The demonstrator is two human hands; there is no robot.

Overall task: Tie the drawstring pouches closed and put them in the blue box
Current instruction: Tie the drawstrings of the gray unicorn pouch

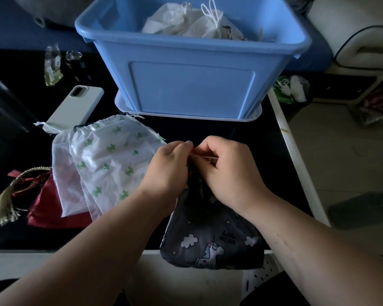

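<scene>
A dark grey unicorn pouch hangs over the table's near edge with its gathered neck up between my hands. My left hand and my right hand meet above it, each pinching its pale drawstring. The blue box stands behind on its lid and holds two tied white pouches. To the left lie a white pouch with green cactus print, a plain white pouch partly under it, and a red pouch with a gold tassel.
A phone in a pale case lies on the black table left of the box. Small packets and a jar sit at the far left. The table's white right edge borders the floor, with clutter beyond.
</scene>
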